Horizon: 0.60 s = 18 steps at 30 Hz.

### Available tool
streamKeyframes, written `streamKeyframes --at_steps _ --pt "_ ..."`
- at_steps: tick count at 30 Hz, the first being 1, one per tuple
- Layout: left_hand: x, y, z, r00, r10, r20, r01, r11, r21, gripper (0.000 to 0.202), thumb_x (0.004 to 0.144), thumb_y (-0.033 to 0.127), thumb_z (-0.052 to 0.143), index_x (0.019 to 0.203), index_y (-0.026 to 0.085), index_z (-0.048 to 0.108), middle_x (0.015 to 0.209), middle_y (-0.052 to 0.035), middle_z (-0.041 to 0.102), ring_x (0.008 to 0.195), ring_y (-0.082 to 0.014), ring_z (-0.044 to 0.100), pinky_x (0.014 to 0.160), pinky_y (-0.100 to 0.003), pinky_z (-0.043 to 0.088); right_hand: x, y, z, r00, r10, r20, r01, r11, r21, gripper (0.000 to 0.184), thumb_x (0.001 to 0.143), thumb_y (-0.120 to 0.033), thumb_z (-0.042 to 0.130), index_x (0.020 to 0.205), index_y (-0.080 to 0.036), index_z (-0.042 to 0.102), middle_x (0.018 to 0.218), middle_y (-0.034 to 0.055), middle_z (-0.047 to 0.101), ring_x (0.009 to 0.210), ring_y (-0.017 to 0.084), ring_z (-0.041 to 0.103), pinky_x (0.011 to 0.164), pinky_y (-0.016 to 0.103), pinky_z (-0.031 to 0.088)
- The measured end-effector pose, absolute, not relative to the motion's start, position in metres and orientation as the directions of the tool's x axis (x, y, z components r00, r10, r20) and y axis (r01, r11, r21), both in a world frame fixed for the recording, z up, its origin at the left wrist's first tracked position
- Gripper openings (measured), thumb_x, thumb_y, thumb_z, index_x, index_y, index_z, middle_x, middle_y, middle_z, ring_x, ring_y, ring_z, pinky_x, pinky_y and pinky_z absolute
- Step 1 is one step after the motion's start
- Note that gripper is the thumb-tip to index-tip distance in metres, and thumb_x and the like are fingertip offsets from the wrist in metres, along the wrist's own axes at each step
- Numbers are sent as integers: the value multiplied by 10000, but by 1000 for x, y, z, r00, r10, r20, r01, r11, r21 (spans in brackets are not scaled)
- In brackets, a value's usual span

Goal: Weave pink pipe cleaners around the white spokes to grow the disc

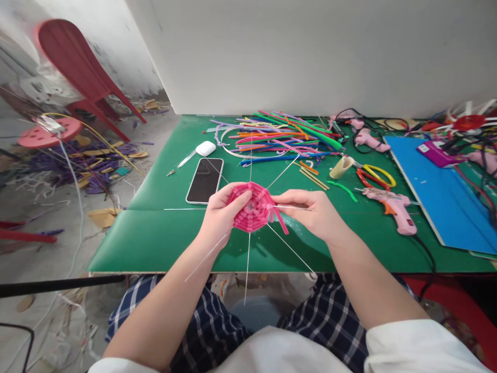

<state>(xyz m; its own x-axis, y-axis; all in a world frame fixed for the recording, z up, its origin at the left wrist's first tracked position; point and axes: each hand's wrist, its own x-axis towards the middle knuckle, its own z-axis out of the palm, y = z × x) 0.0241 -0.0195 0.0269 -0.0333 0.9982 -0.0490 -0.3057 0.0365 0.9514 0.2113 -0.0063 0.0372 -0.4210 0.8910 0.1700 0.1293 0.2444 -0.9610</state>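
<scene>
Holding a pink woven disc (254,207) just above the near half of the green table (155,238), both hands are clamped on it. The left hand (221,211) pinches the left rim between thumb and fingers, and the right hand (310,210) pinches the right rim, where a loose pink strip end hangs down. Thin white spokes (247,264) fan out from the disc on all sides, the nearest reaching past the table edge over checked trousers. Just beyond the left hand a dark phone (204,180) lies flat, with a white case (205,148) a little farther back. To the right lie a pink glue gun (392,207) and scissors (375,176), beside a blue mat (435,186). Farther back, a heap of coloured straws (279,137) spreads near the white wall. A red chair (77,67) stands off to the far left, on the littered floor.
</scene>
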Motion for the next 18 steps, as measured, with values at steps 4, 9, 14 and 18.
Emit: streamKeyframes --at_steps 4,9,14,18 --pt "24 -19 27 -28 998 -63 -313 51 948 152 703 278 689 832 200 674 753 10 659 630 -96 591 573 -179 471 212 -7 37 -422 853 308 207 421 -883 226 775 -203 631 975 -282 700 908 17 701 827 155 640 750 293 506" --pt "25 -20 27 2 996 -90 -343 85 935 168 703 271 689 849 191 664 767 6 663 657 -102 600 596 -184 478 211 -5 37 -426 761 488 277 624 -731 223 769 -215 648 974 -286 699 834 22 709 756 153 626 698 294 496" --pt "25 -20 26 44 991 -130 -354 137 925 182 693 276 696 846 182 663 769 -1 669 663 -107 607 607 -190 482 213 -2 37 -463 675 575 311 731 -607 200 783 -280 636 974 -286 693 833 16 720 741 166 624 694 318 487" --pt "25 -19 27 84 983 -161 -375 181 909 176 689 271 702 834 178 667 759 1 670 645 -96 607 596 -178 482 215 -2 37 -508 625 592 328 776 -538 217 790 -271 629 1002 -283 677 868 8 718 774 165 627 709 315 482"
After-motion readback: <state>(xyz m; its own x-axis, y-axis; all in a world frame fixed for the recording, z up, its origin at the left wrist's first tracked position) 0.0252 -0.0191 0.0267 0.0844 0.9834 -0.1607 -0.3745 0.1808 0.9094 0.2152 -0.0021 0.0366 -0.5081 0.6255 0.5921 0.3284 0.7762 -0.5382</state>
